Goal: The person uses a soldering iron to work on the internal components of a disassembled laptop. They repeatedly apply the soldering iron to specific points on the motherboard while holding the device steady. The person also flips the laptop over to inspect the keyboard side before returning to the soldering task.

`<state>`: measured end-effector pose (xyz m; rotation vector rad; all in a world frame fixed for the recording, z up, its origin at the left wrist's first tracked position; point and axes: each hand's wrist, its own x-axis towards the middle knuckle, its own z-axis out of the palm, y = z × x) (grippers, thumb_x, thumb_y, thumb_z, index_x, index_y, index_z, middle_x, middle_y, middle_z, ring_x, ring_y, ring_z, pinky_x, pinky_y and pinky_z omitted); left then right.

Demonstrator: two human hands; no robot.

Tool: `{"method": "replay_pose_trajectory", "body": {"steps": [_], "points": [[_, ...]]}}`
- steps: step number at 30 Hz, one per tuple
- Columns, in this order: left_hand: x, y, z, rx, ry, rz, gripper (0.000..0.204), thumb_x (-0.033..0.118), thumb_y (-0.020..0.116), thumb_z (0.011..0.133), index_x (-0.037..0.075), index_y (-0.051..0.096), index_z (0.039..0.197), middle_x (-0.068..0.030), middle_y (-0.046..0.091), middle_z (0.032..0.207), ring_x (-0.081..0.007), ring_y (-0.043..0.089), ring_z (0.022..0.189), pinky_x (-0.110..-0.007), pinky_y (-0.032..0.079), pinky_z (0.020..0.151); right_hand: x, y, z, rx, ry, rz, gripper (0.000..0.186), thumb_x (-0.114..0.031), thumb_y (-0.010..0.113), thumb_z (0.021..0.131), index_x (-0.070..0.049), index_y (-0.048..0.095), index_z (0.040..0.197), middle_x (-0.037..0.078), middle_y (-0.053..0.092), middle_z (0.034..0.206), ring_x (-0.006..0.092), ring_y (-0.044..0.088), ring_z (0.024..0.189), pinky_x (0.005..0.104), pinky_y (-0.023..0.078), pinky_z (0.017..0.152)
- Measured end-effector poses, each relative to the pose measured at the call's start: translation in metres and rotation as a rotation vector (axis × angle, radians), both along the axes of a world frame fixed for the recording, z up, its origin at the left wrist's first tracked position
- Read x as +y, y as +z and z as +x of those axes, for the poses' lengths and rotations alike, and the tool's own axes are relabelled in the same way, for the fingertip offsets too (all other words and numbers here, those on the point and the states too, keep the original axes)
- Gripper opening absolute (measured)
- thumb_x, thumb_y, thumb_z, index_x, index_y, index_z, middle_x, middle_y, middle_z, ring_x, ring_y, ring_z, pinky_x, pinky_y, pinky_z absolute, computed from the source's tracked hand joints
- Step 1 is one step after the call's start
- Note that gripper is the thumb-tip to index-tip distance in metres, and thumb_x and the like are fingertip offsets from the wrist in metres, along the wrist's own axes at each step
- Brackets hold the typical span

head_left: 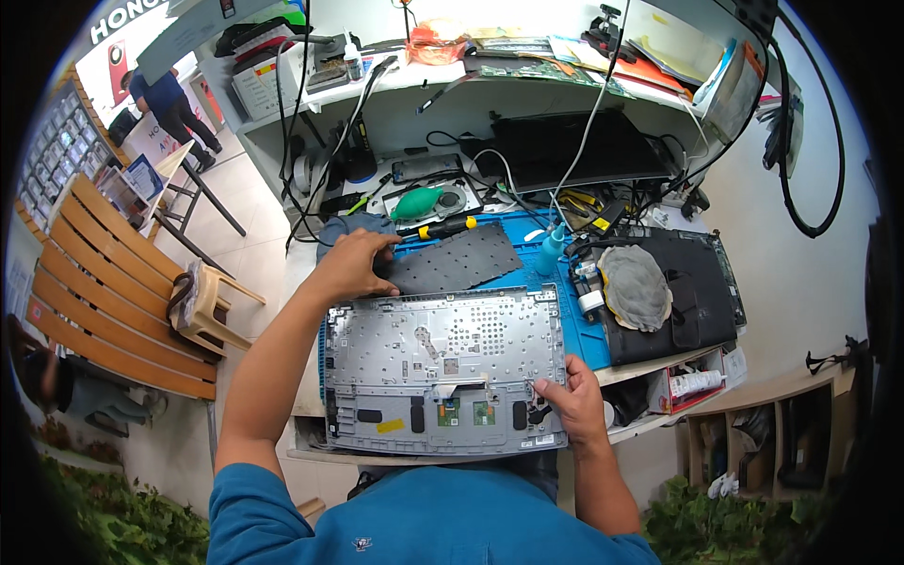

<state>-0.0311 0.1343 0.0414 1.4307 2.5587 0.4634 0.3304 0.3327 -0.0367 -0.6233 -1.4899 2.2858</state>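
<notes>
A silver laptop keyboard housing (452,344), with touchpad boards and a small yellow label, spans the middle in front of me. My left hand (363,264) is at its upper left, fingers apart and curved, thumb touching near the top edge beside a black perforated sheet (457,259). What lies under those fingertips is partly hidden. My right hand (574,405) grips the housing's right edge, thumb on top. A yellow-and-black screwdriver (447,227) lies beyond the sheet on the blue mat (584,320). A turquoise bottle (551,254) stands at the mat's right.
Black electronic equipment bearing a grey pad (636,288) occupies the right. Behind are cables, a green blower (414,201), a dark screen (574,149) and a cluttered shelf (264,113). At left are a wooden bench (113,292), a stool (212,311) and two other people (165,108).
</notes>
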Motion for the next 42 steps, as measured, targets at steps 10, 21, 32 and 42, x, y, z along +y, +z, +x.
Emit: {"method": "replay_pose_trajectory", "body": {"steps": [10,21,32,42], "points": [[0.017,-0.01,-0.013,-0.349,-0.041,0.112,0.043,0.009,0.085,0.083,0.009,0.073,0.125,-0.0089,0.075,0.099,-0.0205,0.069,0.096,-0.033,0.053,0.092,0.004,0.001,0.02,0.049,-0.035,0.023,0.034,0.002,0.074,0.092,0.004,0.058,0.121,0.013,0.073,0.113,0.0143,0.071,0.1,0.0297,0.056,0.092],[0.042,0.054,-0.013,0.703,0.023,0.649,0.054,0.019,0.083,0.087,0.002,0.064,0.134,-0.0182,0.068,0.128,-0.0343,0.065,0.12,-0.041,0.051,0.103,0.005,0.004,0.023,0.041,-0.06,0.014,0.034,0.001,0.075,0.091,0.003,0.057,0.12,0.012,0.073,0.112,0.014,0.07,0.1,0.0294,0.056,0.093],[0.039,0.043,0.045,-0.802,-0.315,0.143,0.064,0.035,0.09,0.085,-0.002,0.064,0.131,-0.0137,0.075,0.111,-0.0179,0.07,0.104,-0.035,0.055,0.093,0.046,0.08,-0.007,0.103,0.168,0.261,0.035,-0.004,0.08,0.089,0.001,0.058,0.115,0.007,0.071,0.103,0.0097,0.067,0.092,0.0264,0.056,0.084],[-0.024,0.086,0.084,-0.76,-0.197,0.726,0.04,0.019,0.083,0.093,-0.002,0.064,0.122,-0.007,0.073,0.109,-0.0123,0.067,0.102,-0.029,0.052,0.094,0.095,0.273,-0.112,-0.03,0.666,0.985,0.042,-0.019,0.088,0.085,0.002,0.064,0.112,0.005,0.073,0.094,0.0063,0.065,0.084,0.0226,0.051,0.074]]}}
